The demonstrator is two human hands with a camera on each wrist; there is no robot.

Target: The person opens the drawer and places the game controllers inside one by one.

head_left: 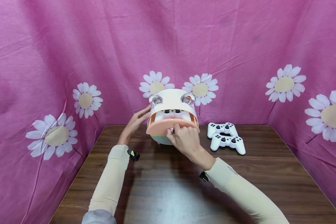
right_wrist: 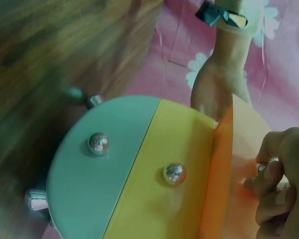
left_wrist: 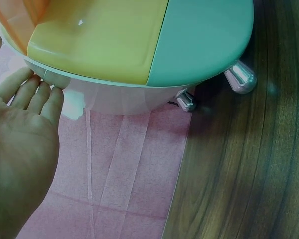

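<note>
I see one controller [head_left: 172, 114] inside the cabinet [head_left: 172, 95], two others [head_left: 225, 142] remaining beside it, right hand [head_left: 187, 140] apparently pinching its knob [head_left: 172, 129], left hand [head_left: 134, 123] straight-fingered alongside.

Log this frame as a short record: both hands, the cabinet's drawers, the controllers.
left hand: touching the left side of the cabinet
right hand: pinching the knob of the orange drawer
orange drawer: open, one white controller inside
yellow drawer: closed
green drawer: closed
loose controllers: two, white, on the table, right of the cabinet
</note>
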